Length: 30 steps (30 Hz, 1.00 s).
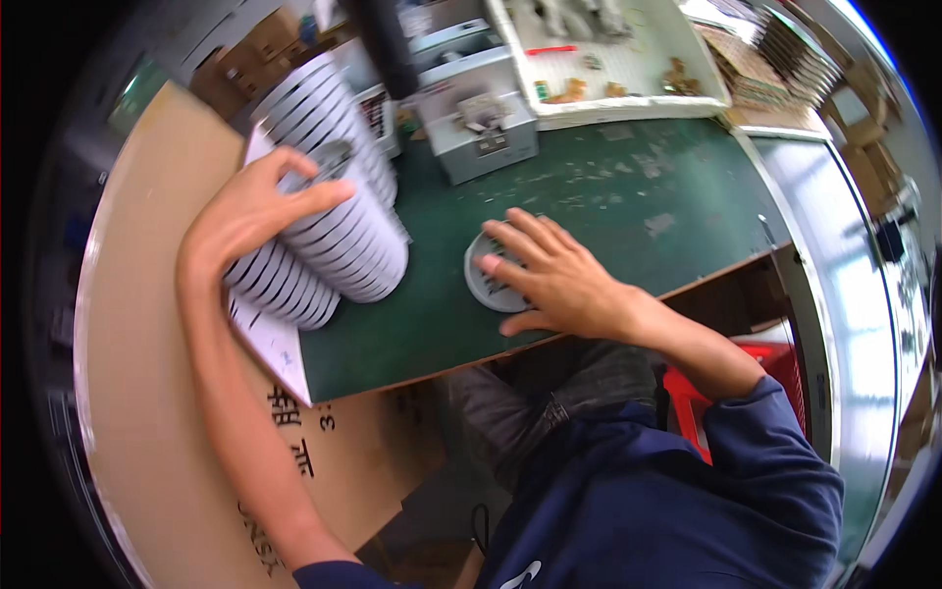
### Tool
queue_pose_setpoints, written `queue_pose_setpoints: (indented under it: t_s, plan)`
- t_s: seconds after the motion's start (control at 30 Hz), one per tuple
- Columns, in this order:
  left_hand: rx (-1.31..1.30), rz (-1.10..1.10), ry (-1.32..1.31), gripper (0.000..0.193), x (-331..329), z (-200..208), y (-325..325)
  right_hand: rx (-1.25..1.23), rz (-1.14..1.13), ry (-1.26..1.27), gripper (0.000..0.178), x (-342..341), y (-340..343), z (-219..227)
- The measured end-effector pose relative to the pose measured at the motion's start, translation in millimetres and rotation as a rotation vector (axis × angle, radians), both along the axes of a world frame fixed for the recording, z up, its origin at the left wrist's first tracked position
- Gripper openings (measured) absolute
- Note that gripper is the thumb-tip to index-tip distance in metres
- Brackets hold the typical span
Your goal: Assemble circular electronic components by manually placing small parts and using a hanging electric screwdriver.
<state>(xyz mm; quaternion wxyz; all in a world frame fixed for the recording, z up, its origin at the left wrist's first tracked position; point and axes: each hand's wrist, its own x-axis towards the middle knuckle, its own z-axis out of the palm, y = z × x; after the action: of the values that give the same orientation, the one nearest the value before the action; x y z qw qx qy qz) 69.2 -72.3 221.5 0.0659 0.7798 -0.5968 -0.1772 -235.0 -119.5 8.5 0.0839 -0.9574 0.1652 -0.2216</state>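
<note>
My left hand (260, 201) reaches over the top of a tall stack of round white parts (358, 236) with dark gaps between them. Its thumb and fingers curl around the grey, round top piece (334, 157). Further stacks of the same kind (280, 285) stand close beside and behind it. On the green tabletop, near its front edge, lies a single round part (478, 270) with a pale rim and dark marks on its face. My right hand (564, 275) rests over this part with fingers spread, covering much of it.
A grey box-shaped fixture with a metal piece (481, 142) stands at the back of the green table (628, 196). Behind it, a white tray (628, 113) holds small brass-coloured pieces and a red stick. Cardboard (147, 294) rises along the left. A red crate (687, 402) sits below, right.
</note>
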Motion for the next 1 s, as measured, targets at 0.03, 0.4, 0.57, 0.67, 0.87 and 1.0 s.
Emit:
queue_pose_setpoints:
  t_s: [0.03, 0.4, 0.57, 0.67, 0.87, 1.0]
  plan:
    - [-0.004, 0.002, -0.007, 0.064, 3, 1, 1, 0.025, -0.021, -0.039, 0.073, 1, 4, -7]
    - [-0.37, -0.042, 0.252, 0.052, -12, 7, 20, 0.326, -0.887, -1.07, 0.033, -275, -111, 5]
    - [-0.422, -0.124, 0.137, 0.062, -49, 18, 60, 0.489, -1.444, -0.912, 0.047, -494, -105, -4]
    - [-0.265, -0.247, 0.126, 0.069, -83, 16, 76, 0.111, -1.975, 0.337, 0.055, -531, -115, -10]
    - [-0.34, -0.382, 0.115, 0.064, -133, -111, 34, 0.099, -0.989, -0.311, 0.045, -345, -178, 70]
    - [-0.407, -0.235, 0.147, 0.061, -153, -170, 24, 0.168, -0.657, 0.026, 0.061, -186, -232, 94]
